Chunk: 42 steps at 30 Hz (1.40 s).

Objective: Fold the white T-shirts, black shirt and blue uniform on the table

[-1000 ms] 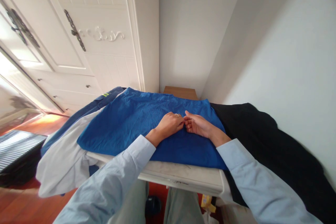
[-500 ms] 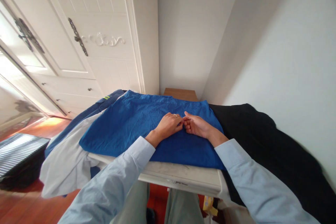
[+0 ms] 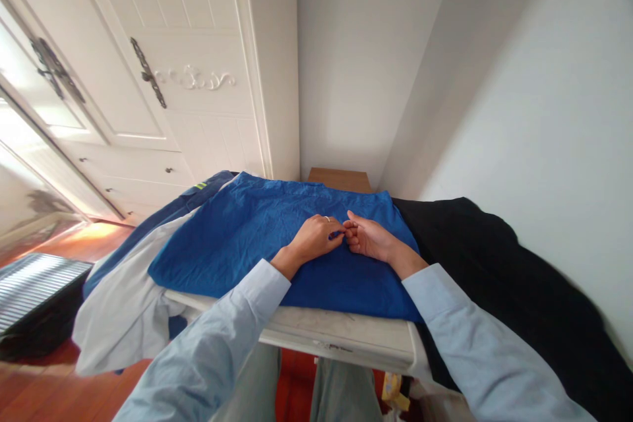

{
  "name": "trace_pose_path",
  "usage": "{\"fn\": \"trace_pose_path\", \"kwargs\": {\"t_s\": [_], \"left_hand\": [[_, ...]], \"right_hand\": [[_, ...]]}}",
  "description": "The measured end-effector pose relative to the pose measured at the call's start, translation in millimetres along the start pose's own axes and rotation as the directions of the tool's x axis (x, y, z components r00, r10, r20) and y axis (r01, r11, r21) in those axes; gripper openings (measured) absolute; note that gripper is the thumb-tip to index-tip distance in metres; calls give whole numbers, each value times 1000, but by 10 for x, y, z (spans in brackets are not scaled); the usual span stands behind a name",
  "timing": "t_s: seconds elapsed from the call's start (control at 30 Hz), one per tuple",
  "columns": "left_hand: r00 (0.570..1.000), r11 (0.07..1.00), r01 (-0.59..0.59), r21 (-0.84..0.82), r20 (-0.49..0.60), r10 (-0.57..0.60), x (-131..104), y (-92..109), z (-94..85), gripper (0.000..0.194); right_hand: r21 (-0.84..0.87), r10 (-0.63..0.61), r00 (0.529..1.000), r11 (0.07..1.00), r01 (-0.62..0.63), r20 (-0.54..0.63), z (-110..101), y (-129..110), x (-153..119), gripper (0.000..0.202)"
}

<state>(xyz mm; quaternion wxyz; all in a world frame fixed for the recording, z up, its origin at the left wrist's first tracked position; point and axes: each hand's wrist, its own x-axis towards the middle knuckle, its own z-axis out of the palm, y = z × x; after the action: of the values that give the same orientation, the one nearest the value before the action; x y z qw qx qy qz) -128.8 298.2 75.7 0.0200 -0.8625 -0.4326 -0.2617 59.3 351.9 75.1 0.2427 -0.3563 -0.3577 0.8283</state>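
A blue cloth garment (image 3: 212, 250) lies spread over a white table (image 3: 346, 324), its surface lightly wrinkled. Above its middle, my left hand (image 3: 314, 237) has thumb and forefinger brought together in a pinch, and a ring shows on one finger. Facing it, my right hand (image 3: 372, 239) is turned partly palm up with curled fingers. The fingertips of both hands meet or nearly meet. Whatever they hold, if anything, is too small to make out.
Black cloth (image 3: 475, 257) drapes off the table's right side; white cloth (image 3: 123, 316) and dark blue clothing (image 3: 163, 221) hang off the left. A white wardrobe (image 3: 208, 112) stands behind. A ribbed dark case (image 3: 39, 290) lies on the wooden floor. Walls close in at right.
My left thumb and forefinger have shifted slightly, so a small gap of blue now shows within the pinch. My right hand stays almost still, and the cloth lies as before.
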Motion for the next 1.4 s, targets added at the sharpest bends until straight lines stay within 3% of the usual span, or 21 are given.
{"fn": "trace_pose_path", "kwargs": {"t_s": [0.27, 0.63, 1.17, 1.4], "left_hand": [[997, 987, -40, 155, 77, 28, 1, 15, -23, 17], [989, 929, -137, 342, 96, 111, 19, 59, -13, 22], [993, 939, -115, 324, 44, 107, -18, 60, 7, 17], [997, 945, -77, 319, 22, 74, -25, 52, 34, 15]], "right_hand": [[-13, -11, 1000, 1000, 11, 8, -31, 24, 35, 36], [-12, -18, 999, 1000, 17, -40, 47, 15, -24, 37], [-49, -22, 998, 999, 25, 52, 7, 29, 25, 32], [-104, -76, 997, 991, 79, 31, 59, 50, 10, 27]]}}
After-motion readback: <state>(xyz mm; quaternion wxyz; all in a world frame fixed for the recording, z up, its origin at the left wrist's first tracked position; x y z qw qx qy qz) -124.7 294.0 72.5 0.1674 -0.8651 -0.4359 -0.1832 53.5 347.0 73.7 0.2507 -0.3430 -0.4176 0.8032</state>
